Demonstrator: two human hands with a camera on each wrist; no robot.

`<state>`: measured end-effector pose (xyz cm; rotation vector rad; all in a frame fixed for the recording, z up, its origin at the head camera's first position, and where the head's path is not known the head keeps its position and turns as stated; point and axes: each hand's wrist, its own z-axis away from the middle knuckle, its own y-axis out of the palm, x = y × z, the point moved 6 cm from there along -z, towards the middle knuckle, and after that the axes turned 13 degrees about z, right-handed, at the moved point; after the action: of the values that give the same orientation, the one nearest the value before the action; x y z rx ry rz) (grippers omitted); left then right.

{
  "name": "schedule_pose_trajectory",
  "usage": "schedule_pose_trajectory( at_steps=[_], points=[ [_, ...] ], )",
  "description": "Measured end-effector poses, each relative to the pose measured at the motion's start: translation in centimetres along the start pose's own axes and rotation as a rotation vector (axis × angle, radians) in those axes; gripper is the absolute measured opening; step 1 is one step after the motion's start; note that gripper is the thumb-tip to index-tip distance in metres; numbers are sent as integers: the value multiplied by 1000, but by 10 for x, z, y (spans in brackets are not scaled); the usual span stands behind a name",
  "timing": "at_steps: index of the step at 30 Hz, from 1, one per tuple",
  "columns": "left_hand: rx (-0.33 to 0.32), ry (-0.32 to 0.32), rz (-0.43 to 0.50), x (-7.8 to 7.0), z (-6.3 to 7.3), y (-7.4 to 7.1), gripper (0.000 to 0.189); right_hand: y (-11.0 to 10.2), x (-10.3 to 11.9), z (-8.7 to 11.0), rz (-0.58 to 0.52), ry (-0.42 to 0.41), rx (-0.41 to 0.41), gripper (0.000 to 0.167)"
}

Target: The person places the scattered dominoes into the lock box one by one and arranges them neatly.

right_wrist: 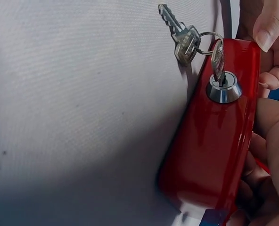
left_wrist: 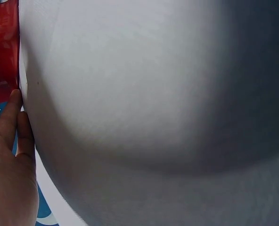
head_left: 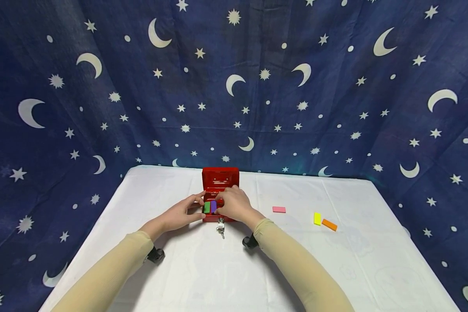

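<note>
A small red cash box [head_left: 213,219] stands with its lid [head_left: 220,177] raised. Inside at the left, a green block [head_left: 207,207] and a purple block [head_left: 213,206] lie side by side. My left hand [head_left: 181,212] spans the box's left side, its thumb at the front corner and other fingers farther back. In the left wrist view, fairly straight fingers [left_wrist: 10,120] touch the red wall. My right hand [head_left: 235,203] reaches over the box's right half, thumb and index finger pinching the purple block at its ends. The right palm hides the rest of the interior.
Keys [right_wrist: 189,44] on a ring hang from the front lock [right_wrist: 224,89], one of them inserted. To the right on the white-covered table [head_left: 296,260] lie a pink block [head_left: 279,209], a yellow block [head_left: 317,219] and an orange block [head_left: 329,225]. A starry blue curtain [head_left: 265,108] stands behind.
</note>
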<state>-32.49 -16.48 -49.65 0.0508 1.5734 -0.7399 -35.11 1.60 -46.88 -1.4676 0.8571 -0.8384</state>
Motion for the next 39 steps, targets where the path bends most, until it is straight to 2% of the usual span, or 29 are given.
schedule_pose_trajectory(
  at_steps=[16, 23, 39],
  points=[
    [-5, -4, 8, 3, -1, 0, 33, 3, 3, -4, 28, 7, 34, 38],
    [16, -3, 58, 4, -2, 0, 34, 2, 5, -5, 36, 0, 30, 36],
    [2, 0, 24, 2, -1, 0, 32, 4, 6, -5, 30, 0, 36, 38]
  ],
)
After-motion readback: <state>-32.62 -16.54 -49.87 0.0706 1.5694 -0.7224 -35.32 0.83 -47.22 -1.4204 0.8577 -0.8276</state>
